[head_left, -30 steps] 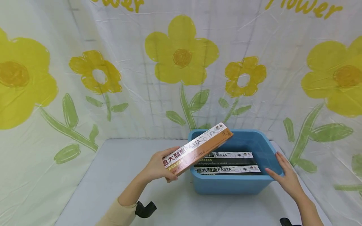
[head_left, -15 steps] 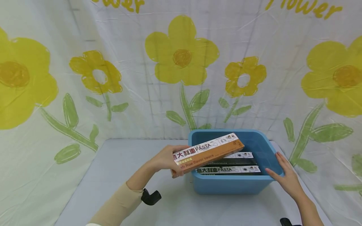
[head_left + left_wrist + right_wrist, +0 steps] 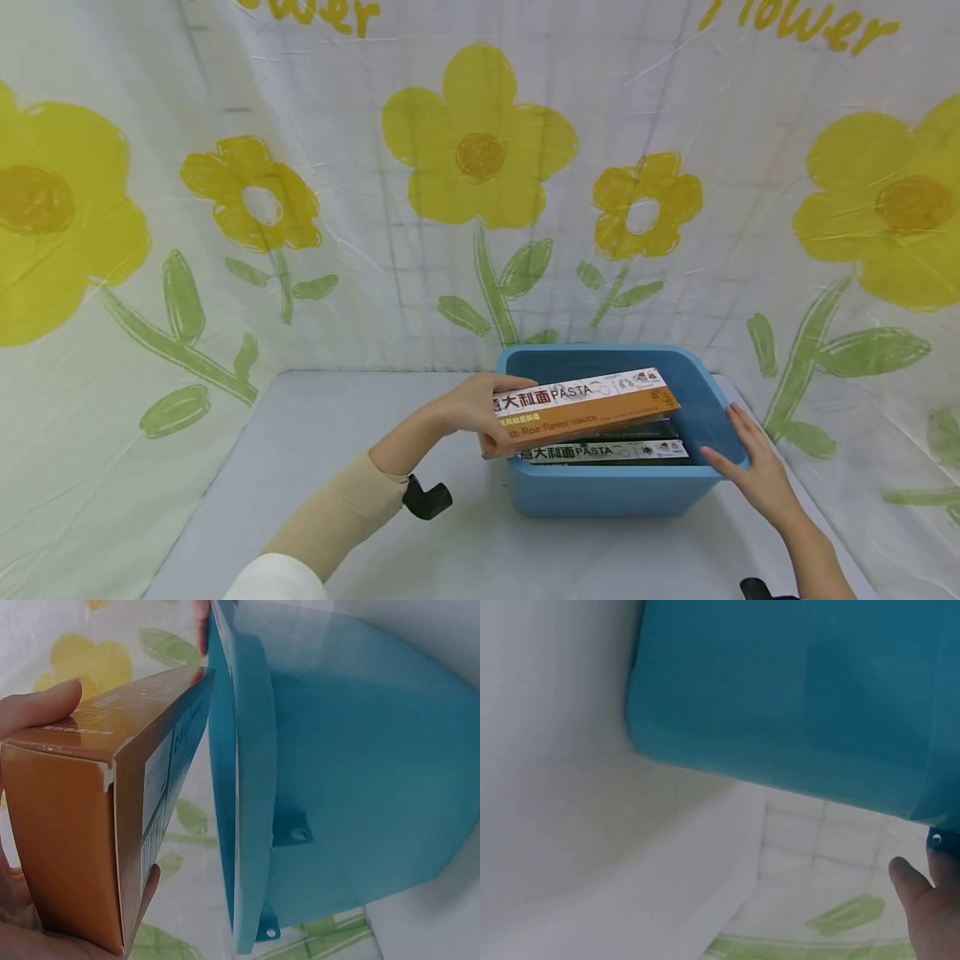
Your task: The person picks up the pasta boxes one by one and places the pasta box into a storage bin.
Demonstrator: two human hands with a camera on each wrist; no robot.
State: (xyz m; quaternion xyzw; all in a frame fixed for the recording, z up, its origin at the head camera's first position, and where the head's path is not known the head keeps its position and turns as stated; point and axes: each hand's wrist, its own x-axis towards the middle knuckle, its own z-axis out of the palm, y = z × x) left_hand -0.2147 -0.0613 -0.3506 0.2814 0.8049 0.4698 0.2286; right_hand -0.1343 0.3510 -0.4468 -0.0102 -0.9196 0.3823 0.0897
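Observation:
My left hand [image 3: 476, 410] grips the near end of a long orange-and-white pasta box [image 3: 588, 406], labelled PASTA and Roe flavor sauce. The far end of that box lies over the opening of a blue plastic bin [image 3: 600, 493], tilted slightly up to the right. Dark-sided pasta boxes [image 3: 611, 451] lie inside the bin, partly hidden beneath the orange one. In the left wrist view, thumb and fingers wrap the orange box's end [image 3: 64, 847] beside the bin's rim. My right hand [image 3: 761, 467] holds the bin's front right rim corner, thumb over the edge and fingers along the outside.
The bin stands on a white table [image 3: 337, 433], toward its right side. Behind it hangs a white curtain [image 3: 360, 292] printed with yellow flowers. A black wrist mount [image 3: 427, 498] sticks out from the left forearm.
My left hand has carried the orange pasta box rightward and lowered its far end over the bin, turning it closer to level. The right hand has stayed at the rim.

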